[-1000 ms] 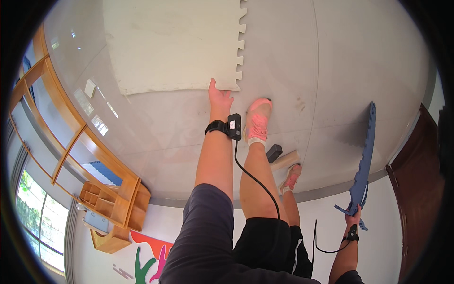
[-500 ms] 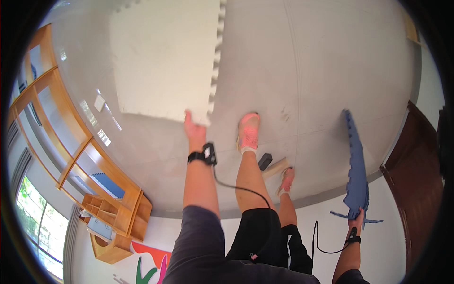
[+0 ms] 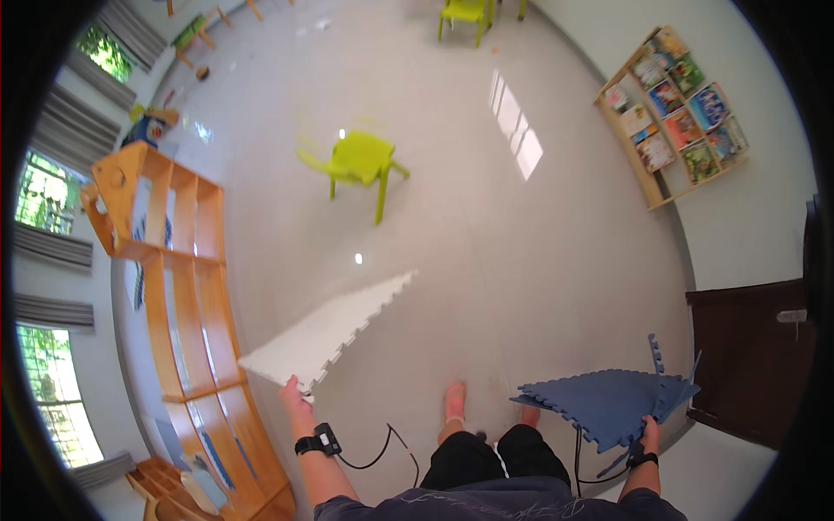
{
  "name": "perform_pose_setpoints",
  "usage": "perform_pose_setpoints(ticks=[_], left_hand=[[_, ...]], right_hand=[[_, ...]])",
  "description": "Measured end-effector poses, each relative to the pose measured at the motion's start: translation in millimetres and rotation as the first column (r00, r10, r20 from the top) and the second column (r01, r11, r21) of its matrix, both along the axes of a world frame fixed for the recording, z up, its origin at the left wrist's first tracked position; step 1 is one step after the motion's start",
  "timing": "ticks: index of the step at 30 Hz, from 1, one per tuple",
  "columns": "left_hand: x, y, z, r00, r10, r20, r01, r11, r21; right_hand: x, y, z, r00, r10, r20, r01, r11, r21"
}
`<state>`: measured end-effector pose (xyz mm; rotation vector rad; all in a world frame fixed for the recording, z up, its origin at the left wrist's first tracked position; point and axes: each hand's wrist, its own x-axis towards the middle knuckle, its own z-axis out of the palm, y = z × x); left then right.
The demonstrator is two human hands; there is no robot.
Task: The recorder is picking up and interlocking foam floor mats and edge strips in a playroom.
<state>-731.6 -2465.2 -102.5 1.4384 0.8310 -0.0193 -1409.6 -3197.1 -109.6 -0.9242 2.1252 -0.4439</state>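
Observation:
My left hand (image 3: pixel 298 395) grips a corner of a white foam floor mat (image 3: pixel 323 332) with toothed, jigsaw-like edges. The mat stretches forward from the hand, held up at a slant. At the right, my right hand (image 3: pixel 650 432) is closed on the edge of some blue foam floor mats (image 3: pixel 599 395), also toothed. One blue sheet fans out toward my legs, while narrow toothed pieces stick up beside the hand. How many blue pieces there are I cannot tell. Each wrist wears a black strap with a small device and a cable.
A green chair (image 3: pixel 360 159) stands ahead on the grey floor, with another green chair (image 3: pixel 463 12) farther off. Wooden shelves (image 3: pixel 187 330) run along the left. On the right are a book rack (image 3: pixel 647 122) and a brown door (image 3: pixel 747 360). My shoe (image 3: pixel 455 401) is below.
My view has lifted from the floor to the wider room. The white mat now appears tilted and narrower beside the left shelves. The blue mats have swung from hanging edge-on to spread out flatter.

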Motion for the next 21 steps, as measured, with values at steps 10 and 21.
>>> perform_pose_setpoints(ticks=[10, 21], left_hand=[[99, 62, 195, 0.968, -0.011, 0.251, 0.018, 1.0, -0.024], [141, 33, 326, 0.907, 0.157, 0.391, -0.156, 0.987, -0.034]], right_hand=[[138, 4, 15, 0.936, -0.1, 0.338, 0.154, 0.979, -0.136], [295, -154, -25, 0.828, -0.222, 0.515, 0.224, 0.973, 0.06]])
